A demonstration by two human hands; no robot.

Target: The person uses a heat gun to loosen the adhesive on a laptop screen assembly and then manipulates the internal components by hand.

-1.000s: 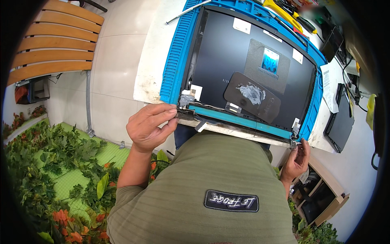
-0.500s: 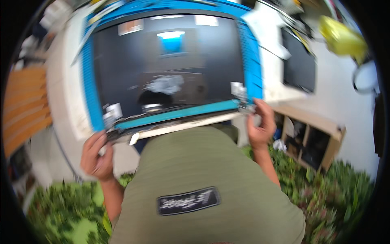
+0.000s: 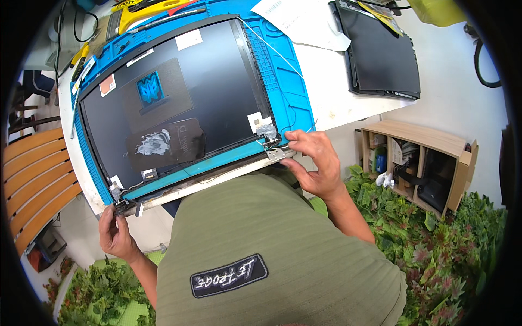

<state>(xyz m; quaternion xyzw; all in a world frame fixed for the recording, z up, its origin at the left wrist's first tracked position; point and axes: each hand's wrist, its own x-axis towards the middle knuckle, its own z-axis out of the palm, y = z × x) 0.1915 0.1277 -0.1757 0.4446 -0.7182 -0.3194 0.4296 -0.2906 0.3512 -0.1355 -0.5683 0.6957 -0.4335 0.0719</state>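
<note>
A dark laptop screen panel [image 3: 217, 81] lies on a blue work mat [image 3: 293, 81]. Along its near edge runs a teal strip [image 3: 201, 165]. My left hand [image 3: 118, 239] pinches the dark hinge [image 3: 125, 207] at the near left corner. At the near right corner, my right hand [image 3: 322, 165] has thumb and fingers closed about a silver metal hinge [image 3: 278, 154], with thin wires beside it. On the panel is a dark rectangular plate [image 3: 187, 136] smeared with grey-white material, near a dark square [image 3: 163, 89] bearing a blue emblem.
Yellow-handled tools [image 3: 147, 13] lie at the far left. White paper [image 3: 299, 24] and a dark flat panel [image 3: 380, 60] rest at the far right. A wooden shelf unit [image 3: 418, 133] stands right, an orange slatted seat [image 3: 38, 185] left. Leafy greenery [image 3: 380, 223] covers the floor.
The view has turned and sharpened, so the screen panel now appears slanted, its right side higher. Both hands stay at the two hinge corners.
</note>
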